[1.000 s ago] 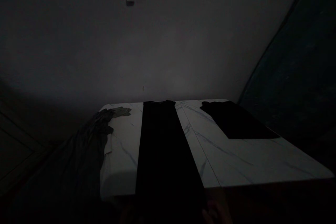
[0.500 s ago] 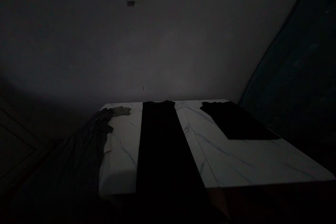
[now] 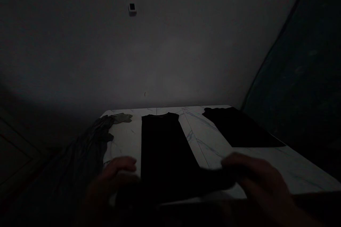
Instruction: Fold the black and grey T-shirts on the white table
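A black shirt (image 3: 165, 149) lies lengthwise on the marble-patterned table (image 3: 213, 156), its neckline towards the wall. Its near end is lifted and spread sideways between my two hands. My right hand (image 3: 258, 177) is closed on the cloth at the right, fingers bent over it. At the near left, my left hand (image 3: 114, 175) curls around the other side of the cloth; its lower fingers fade into the dark. A second black garment (image 3: 242, 127) rests flat at the table's right side, apart from both hands.
A heap of dark grey clothes (image 3: 85, 145) hangs over the table's left edge, with a lighter cloth (image 3: 122, 117) at its top. Behind stands a grey wall (image 3: 170, 60) bearing a small white box (image 3: 132, 9). A dark teal sheet (image 3: 298, 78) slants down at the right.
Both my hands have come into view at the near end of the shirt. That end is now raised and spread, and the shirt's neckline has shifted slightly nearer.
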A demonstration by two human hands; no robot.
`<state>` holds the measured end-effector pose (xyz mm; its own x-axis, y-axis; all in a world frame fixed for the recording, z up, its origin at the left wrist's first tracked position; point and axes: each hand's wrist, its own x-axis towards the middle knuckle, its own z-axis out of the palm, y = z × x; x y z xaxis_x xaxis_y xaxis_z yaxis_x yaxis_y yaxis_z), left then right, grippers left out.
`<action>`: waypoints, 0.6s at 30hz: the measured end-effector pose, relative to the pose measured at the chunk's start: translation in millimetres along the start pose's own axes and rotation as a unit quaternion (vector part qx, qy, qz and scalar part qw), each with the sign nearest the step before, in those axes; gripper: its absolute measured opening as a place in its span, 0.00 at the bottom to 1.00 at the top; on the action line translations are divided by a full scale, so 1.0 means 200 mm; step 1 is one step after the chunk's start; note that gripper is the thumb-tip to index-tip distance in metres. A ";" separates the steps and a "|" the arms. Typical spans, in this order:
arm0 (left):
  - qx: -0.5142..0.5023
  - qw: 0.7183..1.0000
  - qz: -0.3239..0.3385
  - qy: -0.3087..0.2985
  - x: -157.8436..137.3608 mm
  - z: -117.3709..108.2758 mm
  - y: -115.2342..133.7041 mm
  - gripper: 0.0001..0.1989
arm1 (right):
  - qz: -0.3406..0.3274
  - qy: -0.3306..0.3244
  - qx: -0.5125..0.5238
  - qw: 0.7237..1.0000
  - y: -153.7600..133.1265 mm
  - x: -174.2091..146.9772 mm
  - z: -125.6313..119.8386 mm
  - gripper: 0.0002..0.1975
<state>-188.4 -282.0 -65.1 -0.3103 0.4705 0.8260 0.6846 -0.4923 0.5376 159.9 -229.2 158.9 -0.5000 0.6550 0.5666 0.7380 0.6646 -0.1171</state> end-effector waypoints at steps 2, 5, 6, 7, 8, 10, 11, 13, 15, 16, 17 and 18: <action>-0.077 0.984 -0.148 -0.063 0.38 0.01 0.00 0.22 | -0.034 0.004 0.013 0.999 -0.15 0.39 0.03 0.24; -0.133 0.957 -0.245 -0.084 0.89 0.14 -0.11 0.21 | -0.046 0.013 0.014 0.999 -0.14 0.97 0.20 0.22; -0.143 0.947 -0.273 -0.090 1.02 0.22 -0.18 0.21 | -0.039 0.016 0.012 0.999 -0.08 1.14 0.29 0.19; -0.140 0.943 -0.288 -0.096 1.13 0.31 -0.27 0.22 | -0.038 -0.003 0.007 0.999 0.00 1.29 0.39 0.17; -0.135 0.938 -0.300 -0.110 1.21 0.41 -0.36 0.21 | -0.025 -0.038 -0.015 0.999 0.08 1.42 0.49 0.16; -0.118 0.925 -0.330 -0.148 1.31 0.60 -0.54 0.22 | 0.047 -0.091 -0.117 0.988 0.23 1.60 0.68 0.17; -0.105 0.918 -0.345 -0.166 1.33 0.69 -0.63 0.21 | 0.071 -0.104 -0.145 0.981 0.30 1.65 0.77 0.17; -0.074 0.912 -0.357 -0.187 1.37 0.82 -0.75 0.20 | 0.093 -0.115 -0.177 0.973 0.40 1.69 0.88 0.16; -0.047 0.916 -0.348 -0.193 1.39 0.90 -0.83 0.21 | 0.089 -0.114 -0.180 0.973 0.46 1.70 0.93 0.15; -0.036 0.920 -0.340 -0.192 1.40 0.93 -0.86 0.21 | 0.086 -0.111 -0.181 0.973 0.49 1.71 0.94 0.16; -0.027 0.923 -0.333 -0.191 1.42 0.95 -0.88 0.22 | 0.087 -0.104 -0.180 0.974 0.51 1.72 0.94 0.17; -0.018 0.925 -0.329 -0.191 1.43 0.96 -0.89 0.22 | 0.093 -0.095 -0.179 0.975 0.52 1.73 0.93 0.17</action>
<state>-272.8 82.1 43.3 -0.3917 0.8978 0.2015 0.4057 -0.0281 0.9136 -20.6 133.8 190.2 -0.3923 0.8298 0.3970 0.9177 0.3825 0.1073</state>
